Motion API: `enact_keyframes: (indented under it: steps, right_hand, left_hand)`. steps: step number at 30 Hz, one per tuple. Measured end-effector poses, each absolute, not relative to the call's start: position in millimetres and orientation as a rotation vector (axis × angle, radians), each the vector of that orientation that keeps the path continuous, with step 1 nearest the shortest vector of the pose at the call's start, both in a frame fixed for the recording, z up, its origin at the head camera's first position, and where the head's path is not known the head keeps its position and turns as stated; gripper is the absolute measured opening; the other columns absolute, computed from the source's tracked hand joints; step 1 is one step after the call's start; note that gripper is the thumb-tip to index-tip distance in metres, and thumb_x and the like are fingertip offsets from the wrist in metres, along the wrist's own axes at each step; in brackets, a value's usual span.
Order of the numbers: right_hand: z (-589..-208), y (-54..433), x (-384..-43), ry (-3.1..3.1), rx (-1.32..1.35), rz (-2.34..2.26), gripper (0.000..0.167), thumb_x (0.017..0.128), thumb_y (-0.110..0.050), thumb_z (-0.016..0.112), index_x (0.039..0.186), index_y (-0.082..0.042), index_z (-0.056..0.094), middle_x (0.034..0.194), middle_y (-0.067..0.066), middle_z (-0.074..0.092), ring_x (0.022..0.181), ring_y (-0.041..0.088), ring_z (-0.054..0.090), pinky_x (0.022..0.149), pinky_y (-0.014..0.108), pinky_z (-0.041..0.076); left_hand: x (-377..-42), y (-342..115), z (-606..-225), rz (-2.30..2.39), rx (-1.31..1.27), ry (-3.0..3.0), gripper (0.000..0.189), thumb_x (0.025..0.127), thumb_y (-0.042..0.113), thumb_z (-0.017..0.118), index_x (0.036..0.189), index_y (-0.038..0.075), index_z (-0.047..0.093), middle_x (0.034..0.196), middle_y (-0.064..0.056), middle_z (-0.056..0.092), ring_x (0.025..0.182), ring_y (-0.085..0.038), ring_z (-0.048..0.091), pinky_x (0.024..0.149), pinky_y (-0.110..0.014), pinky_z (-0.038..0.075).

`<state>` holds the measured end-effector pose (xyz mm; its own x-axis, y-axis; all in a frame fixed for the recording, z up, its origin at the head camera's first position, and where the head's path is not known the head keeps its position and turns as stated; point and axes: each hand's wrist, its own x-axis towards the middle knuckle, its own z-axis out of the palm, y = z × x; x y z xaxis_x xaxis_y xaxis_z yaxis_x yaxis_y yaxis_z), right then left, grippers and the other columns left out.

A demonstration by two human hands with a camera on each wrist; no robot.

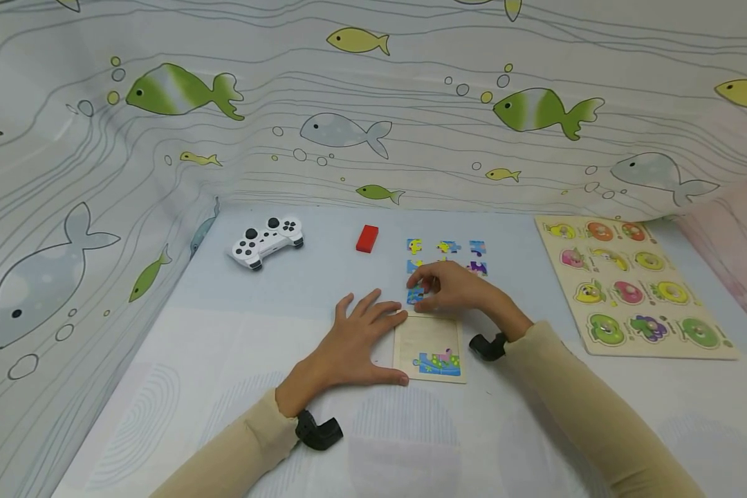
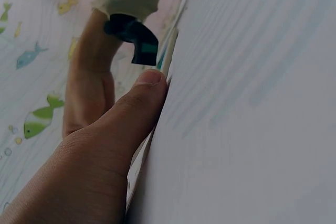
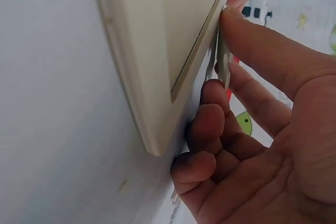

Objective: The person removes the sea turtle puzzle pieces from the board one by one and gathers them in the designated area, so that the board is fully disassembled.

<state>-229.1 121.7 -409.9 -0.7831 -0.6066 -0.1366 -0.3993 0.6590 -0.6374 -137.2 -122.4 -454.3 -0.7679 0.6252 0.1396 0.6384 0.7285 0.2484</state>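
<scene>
My left hand [image 1: 367, 342] lies with fingers spread at the left side of a square wooden puzzle tray [image 1: 407, 346]. Its thumb [image 2: 144, 95] touches the tray's edge in the left wrist view. Joined puzzle pieces [image 1: 438, 364], blue and green with a bit of pink, sit in the tray's lower right. Just beyond the tray's far edge, my right hand [image 1: 454, 287] pinches a blue puzzle piece [image 1: 415, 295] between thumb and fingers. Seen nearly edge-on in the right wrist view, that thin puzzle piece [image 3: 224, 64] stands between the thumb and fingertips.
Several loose puzzle pieces [image 1: 448, 247] lie in rows behind the right hand, which partly hides them. A red block [image 1: 367, 238] and a white game controller [image 1: 268, 242] are farther left. At the right lies a wooden fruit peg board [image 1: 635, 290]. Fish-print cloth [image 1: 436, 173] rises behind.
</scene>
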Motion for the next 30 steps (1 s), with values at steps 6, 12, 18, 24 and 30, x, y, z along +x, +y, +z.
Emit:
enact_keyframes:
  steps: [6,12,18,24,30]
  right_hand:
    - [-409.5,122.0,-228.5,2.543,-0.829,-0.858,0.032,0.086,-0.019,0.082,0.116,-0.01,0.073,0.094,0.004,0.065,0.082,0.016,0.054,0.073,0.027,0.047]
    - [-413.3,121.9,-228.5,2.56,-0.803,-0.889,0.031,0.086,-0.016,0.081,0.116,-0.01,0.073,0.102,0.007,0.064,0.09,0.021,0.054,0.078,0.03,0.047]
    - [-415.4,119.0,-227.2,2.603,-0.728,-0.887,0.033,0.087,-0.019,0.08,0.119,-0.013,0.073,0.106,0.008,0.064,0.096,0.023,0.055,0.082,0.033,0.047]
    - [-414.6,117.0,-226.2,2.617,-0.716,-0.903,0.032,0.087,-0.017,0.08,0.118,-0.012,0.073,0.105,0.009,0.065,0.095,0.023,0.055,0.081,0.033,0.047]
    - [-413.8,116.2,-225.5,2.629,-0.689,-0.896,0.031,0.088,-0.017,0.079,0.118,-0.011,0.072,0.105,0.009,0.064,0.097,0.023,0.055,0.082,0.033,0.047]
  left_hand:
    - [-137.2,-122.1,-453.8,-0.44,-1.059,-2.872,0.1,0.072,0.083,0.066,0.153,0.027,0.047,0.157,0.004,0.045,0.155,-0.034,0.025,0.115,-0.07,0.018]
    - [-137.6,-122.1,-454.5,-0.433,-1.059,-2.875,0.101,0.072,0.083,0.065,0.154,0.028,0.046,0.158,0.004,0.045,0.156,-0.033,0.024,0.115,-0.07,0.018]
    - [-137.9,-122.7,-455.4,-0.425,-1.061,-2.872,0.101,0.072,0.084,0.065,0.154,0.028,0.045,0.158,0.004,0.044,0.156,-0.034,0.024,0.115,-0.071,0.017]
    - [-137.8,-122.6,-455.6,-0.424,-1.063,-2.869,0.101,0.072,0.084,0.065,0.154,0.027,0.046,0.158,0.004,0.044,0.156,-0.034,0.024,0.115,-0.071,0.017]
    - [-138.1,-122.4,-456.5,-0.421,-1.06,-2.867,0.101,0.072,0.084,0.065,0.154,0.027,0.045,0.158,0.005,0.044,0.156,-0.033,0.024,0.115,-0.071,0.017]
